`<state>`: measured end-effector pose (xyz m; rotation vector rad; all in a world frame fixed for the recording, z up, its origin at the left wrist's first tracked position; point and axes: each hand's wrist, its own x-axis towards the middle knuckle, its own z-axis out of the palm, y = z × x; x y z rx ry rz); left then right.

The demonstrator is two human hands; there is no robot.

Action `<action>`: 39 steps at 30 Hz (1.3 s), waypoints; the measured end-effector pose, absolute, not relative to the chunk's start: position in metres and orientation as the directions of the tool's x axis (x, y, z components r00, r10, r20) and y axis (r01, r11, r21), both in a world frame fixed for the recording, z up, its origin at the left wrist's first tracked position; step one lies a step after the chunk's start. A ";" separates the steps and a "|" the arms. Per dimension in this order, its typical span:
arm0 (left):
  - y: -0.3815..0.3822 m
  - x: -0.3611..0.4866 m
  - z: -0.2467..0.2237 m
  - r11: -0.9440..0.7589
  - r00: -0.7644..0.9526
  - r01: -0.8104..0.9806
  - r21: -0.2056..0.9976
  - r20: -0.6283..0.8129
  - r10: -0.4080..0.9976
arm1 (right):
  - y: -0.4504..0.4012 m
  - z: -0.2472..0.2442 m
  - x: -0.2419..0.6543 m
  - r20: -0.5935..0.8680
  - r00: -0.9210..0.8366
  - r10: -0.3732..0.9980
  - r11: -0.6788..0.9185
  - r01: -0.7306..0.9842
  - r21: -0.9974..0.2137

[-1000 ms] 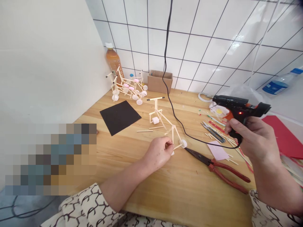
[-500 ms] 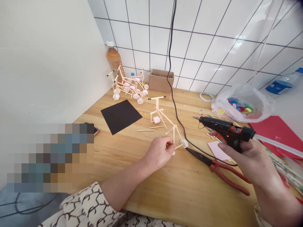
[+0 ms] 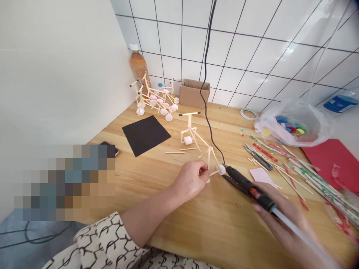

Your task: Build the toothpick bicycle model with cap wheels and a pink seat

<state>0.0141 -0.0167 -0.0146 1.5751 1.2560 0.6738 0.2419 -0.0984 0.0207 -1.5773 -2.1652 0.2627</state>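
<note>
- Stick frame [image 3: 196, 136] pinched tight in left hand [image 3: 190, 179], just beside white wheel [image 3: 222, 169]
- Glue gun [image 3: 249, 188] gripped in right hand [image 3: 277, 220], nozzle touching wheel
- Pliers [image 3: 231, 181] beneath gun on worktop [image 3: 224, 239]

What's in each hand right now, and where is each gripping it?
The left hand pinches the stick frame low down, beside its white wheel. The right hand grips the black glue gun around its rear body; the handle is hidden.
</note>
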 end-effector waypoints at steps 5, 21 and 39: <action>-0.017 0.013 -0.011 -0.021 0.323 0.401 0.916 -0.120 0.939 | -0.109 0.006 0.245 0.292 -0.372 0.881 0.453 0.840 -0.298; -0.017 0.013 -0.013 -0.029 0.332 0.404 0.914 -0.117 0.936 | -0.124 -0.004 0.232 0.313 -0.449 0.837 0.479 0.878 -0.021; -0.017 0.013 -0.013 -0.029 0.328 0.423 0.906 -0.124 0.936 | -0.119 0.008 0.214 0.379 -0.487 0.787 0.470 0.871 0.143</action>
